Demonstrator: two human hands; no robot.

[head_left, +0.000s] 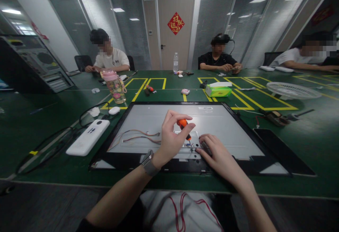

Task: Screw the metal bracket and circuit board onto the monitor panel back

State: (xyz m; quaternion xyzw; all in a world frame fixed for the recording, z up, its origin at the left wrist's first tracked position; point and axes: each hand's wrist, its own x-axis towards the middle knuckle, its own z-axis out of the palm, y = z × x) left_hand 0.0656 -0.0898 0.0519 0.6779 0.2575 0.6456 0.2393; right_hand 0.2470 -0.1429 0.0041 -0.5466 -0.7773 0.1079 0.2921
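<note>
An orange-and-black screwdriver point(182, 123) was grasped by the left hand point(172, 135), its handle caught between thumb and forefinger. The tool was held steeply above a metal plate point(195, 136) near the middle of a large flat panel point(143, 113), with its shaft pointed down at small parts mounted there. A grey watch point(150, 163) was worn on the left wrist. The right hand point(218, 154) was laid at the right side of the plate, fingers bent; a dark thing point(206, 148) was partly covered by it, and whether this was gripped could not be told.

The panel was laid flat on a green desk point(164, 97) marked with yellow tape. Thin wires point(140, 131) were spread across its left half. A white power bank point(88, 138) was placed to its left, near black cables, and a dark slab point(282, 149) was set just beside its right edge. Beyond the panel, a pink-lidded bottle point(116, 88), a green tissue pack point(218, 91) and a white round rack point(291, 90) were arranged. Three other people were seated along the far side.
</note>
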